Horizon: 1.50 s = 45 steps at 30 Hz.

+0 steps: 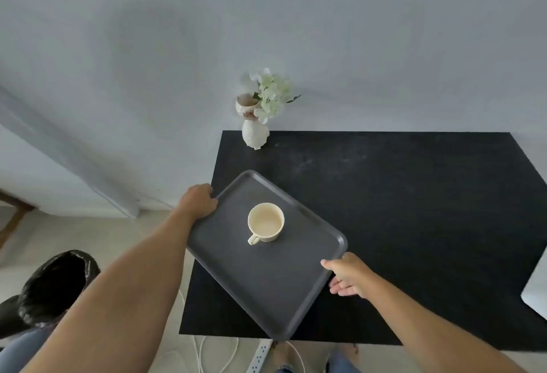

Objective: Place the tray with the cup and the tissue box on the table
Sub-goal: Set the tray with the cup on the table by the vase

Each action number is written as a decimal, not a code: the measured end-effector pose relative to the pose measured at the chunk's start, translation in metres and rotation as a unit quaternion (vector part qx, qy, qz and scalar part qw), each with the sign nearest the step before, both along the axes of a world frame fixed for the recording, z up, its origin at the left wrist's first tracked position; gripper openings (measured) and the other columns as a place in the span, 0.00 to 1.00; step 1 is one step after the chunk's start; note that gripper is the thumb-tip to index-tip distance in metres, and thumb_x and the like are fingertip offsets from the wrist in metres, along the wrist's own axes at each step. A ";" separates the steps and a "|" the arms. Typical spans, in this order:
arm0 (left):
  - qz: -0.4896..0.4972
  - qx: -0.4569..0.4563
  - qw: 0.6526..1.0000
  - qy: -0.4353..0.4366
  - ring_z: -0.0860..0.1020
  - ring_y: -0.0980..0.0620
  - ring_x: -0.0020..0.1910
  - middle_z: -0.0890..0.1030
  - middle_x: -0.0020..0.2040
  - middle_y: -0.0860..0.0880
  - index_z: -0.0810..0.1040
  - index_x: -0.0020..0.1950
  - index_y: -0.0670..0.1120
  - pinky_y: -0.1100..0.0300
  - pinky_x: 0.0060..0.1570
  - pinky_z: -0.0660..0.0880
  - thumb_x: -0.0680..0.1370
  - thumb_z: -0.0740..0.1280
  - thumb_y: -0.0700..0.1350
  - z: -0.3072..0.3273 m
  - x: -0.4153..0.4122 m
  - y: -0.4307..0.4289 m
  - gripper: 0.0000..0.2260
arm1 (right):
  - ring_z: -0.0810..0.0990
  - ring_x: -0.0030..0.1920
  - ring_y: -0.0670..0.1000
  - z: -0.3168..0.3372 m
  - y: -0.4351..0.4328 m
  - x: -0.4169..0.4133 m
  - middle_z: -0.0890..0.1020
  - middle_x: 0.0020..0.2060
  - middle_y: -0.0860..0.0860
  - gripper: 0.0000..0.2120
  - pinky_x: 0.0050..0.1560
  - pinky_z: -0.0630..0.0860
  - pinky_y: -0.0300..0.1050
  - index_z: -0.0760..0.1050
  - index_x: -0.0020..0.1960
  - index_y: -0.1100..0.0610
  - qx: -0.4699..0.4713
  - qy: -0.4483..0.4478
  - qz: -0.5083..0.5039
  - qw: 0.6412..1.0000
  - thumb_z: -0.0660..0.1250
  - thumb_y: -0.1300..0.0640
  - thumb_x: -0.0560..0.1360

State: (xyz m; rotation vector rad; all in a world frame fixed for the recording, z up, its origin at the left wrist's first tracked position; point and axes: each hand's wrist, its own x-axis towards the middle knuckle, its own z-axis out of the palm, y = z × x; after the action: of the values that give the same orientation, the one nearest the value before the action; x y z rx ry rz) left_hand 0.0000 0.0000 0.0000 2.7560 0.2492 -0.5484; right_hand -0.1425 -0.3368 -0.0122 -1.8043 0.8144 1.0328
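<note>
A dark grey rectangular tray [260,278] sits turned at an angle over the left part of the black table [414,210]. A cream cup [265,222] with its handle toward me stands upright on the tray, a little beyond its middle. My left hand [199,201] grips the tray's far left edge. My right hand [346,276] holds the tray's right edge, thumb on the rim and fingers under it. No tissue box is in view.
A white cat-shaped vase with pale flowers [256,124] stands at the table's far left corner against the wall. A black-lined bin [59,281] stands on the floor at the left. A power strip and white cables [260,355] lie under the table's near edge.
</note>
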 end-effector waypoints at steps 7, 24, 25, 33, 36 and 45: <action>0.007 0.006 0.999 0.031 0.77 0.36 0.60 0.78 0.62 0.37 0.79 0.56 0.40 0.45 0.63 0.73 0.75 0.64 0.45 -0.033 0.016 0.003 0.14 | 0.85 0.43 0.58 -0.008 0.005 0.005 0.81 0.48 0.63 0.16 0.42 0.83 0.49 0.72 0.62 0.63 0.031 0.008 -0.067 0.997 0.69 0.59 0.77; 0.029 0.014 0.999 0.032 0.78 0.38 0.59 0.82 0.57 0.38 0.79 0.56 0.44 0.47 0.63 0.73 0.71 0.63 0.37 -0.045 0.015 0.002 0.15 | 0.83 0.50 0.55 -0.030 -0.007 0.003 0.82 0.51 0.58 0.13 0.41 0.83 0.47 0.76 0.52 0.62 0.004 -0.057 -0.142 0.988 0.70 0.74 0.70; 0.030 0.005 0.999 0.033 0.78 0.37 0.59 0.82 0.57 0.38 0.79 0.57 0.42 0.48 0.62 0.74 0.71 0.63 0.36 -0.044 0.013 0.000 0.15 | 0.83 0.51 0.56 -0.029 -0.009 0.004 0.81 0.52 0.58 0.14 0.40 0.83 0.47 0.75 0.52 0.62 0.003 -0.061 -0.148 0.987 0.70 0.74 0.70; 0.029 -0.073 0.995 0.058 0.80 0.40 0.50 0.83 0.50 0.39 0.81 0.52 0.39 0.53 0.48 0.76 0.71 0.68 0.35 -0.029 0.005 -0.005 0.11 | 0.82 0.53 0.57 -0.003 -0.042 0.021 0.81 0.51 0.58 0.16 0.47 0.82 0.50 0.74 0.46 0.56 -0.036 -0.109 -0.146 0.983 0.71 0.74 0.70; 0.028 -0.121 0.991 0.048 0.81 0.40 0.45 0.83 0.42 0.40 0.83 0.52 0.38 0.52 0.49 0.78 0.71 0.71 0.36 -0.023 0.000 -0.006 0.11 | 0.82 0.48 0.55 0.010 -0.059 0.029 0.81 0.50 0.58 0.16 0.46 0.82 0.50 0.76 0.50 0.59 -0.048 -0.131 -0.139 0.980 0.71 0.75 0.69; 0.057 -0.220 0.972 0.059 0.76 0.47 0.28 0.73 0.29 0.46 0.80 0.44 0.35 0.51 0.34 0.83 0.72 0.69 0.31 -0.004 -0.014 -0.030 0.02 | 0.83 0.49 0.58 0.041 -0.103 0.056 0.84 0.47 0.60 0.13 0.45 0.82 0.49 0.79 0.47 0.61 -0.076 -0.190 -0.099 0.974 0.71 0.76 0.69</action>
State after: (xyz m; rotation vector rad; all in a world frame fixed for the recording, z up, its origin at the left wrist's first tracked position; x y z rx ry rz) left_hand -0.0135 -0.0299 -0.0041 2.2694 0.2743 -0.6498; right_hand -0.0861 -0.4398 0.0292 -1.9239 0.8301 0.4855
